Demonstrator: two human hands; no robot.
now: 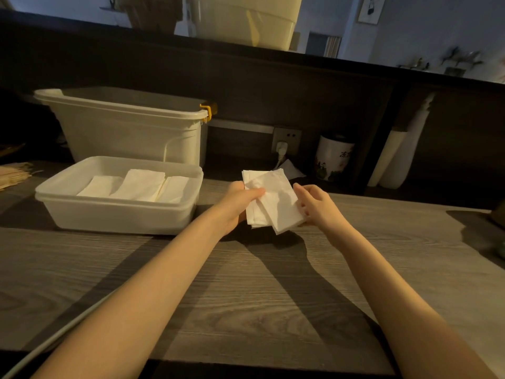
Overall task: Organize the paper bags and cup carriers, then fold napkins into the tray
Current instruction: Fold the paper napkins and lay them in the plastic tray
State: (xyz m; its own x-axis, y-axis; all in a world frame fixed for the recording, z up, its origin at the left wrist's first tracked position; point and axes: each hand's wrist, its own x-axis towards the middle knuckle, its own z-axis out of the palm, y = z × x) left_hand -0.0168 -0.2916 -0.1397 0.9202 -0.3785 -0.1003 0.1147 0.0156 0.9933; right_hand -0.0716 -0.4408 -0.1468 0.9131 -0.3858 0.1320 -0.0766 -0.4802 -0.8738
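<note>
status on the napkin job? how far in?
Done: several folded napkins already lie in the white tray. In hand: the left hand and right hand both hold loose napkins above the counter, mid-fold. Left: finish folding these and place them in the tray. Brown paper sits at far left; bag status unclear.

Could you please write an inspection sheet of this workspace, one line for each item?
Surface: wood-grain counter, dimly lit, with shadows of the arms.
Job's things: white tray holds folded napkins; more napkins in hand, above the counter.
Clutter: tall lidded bin behind the tray; brown paper stack at the left edge; printed canister; white rolls.
Grippers: left hand pinches the napkins; right hand holds their right edge.
Cables: plug in wall socket; light cable at lower left.
Surroundings: dark raised ledge with a pale tub on it.
</note>
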